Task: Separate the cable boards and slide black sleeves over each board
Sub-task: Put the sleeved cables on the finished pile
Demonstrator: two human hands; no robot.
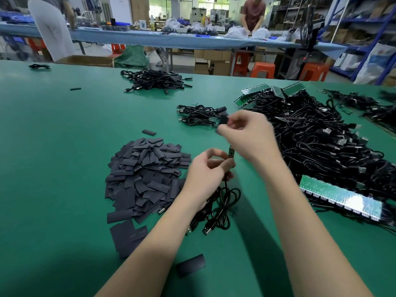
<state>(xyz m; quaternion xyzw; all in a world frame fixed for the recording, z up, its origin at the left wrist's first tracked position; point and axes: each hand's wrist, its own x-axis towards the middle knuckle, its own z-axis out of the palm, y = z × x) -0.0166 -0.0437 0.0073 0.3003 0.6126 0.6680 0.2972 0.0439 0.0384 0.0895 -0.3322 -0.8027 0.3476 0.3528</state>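
L hand (209, 168) fingers pinch small green board (231, 151) w/ cable; R hand (246, 133) fingers pinch black sleeve (222, 123) above tabletop (64, 157).

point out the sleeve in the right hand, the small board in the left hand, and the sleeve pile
black sleeve (223, 121), head view, its exposed upper end
small board (231, 151), head view, its green face
sleeve pile (145, 168), head view, its middle

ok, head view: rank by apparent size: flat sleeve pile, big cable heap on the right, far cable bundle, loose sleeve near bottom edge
1. Big cable heap
2. Flat sleeve pile
3. Far cable bundle, though it sits farther from the camera, so its true size is unsure
4. Loose sleeve
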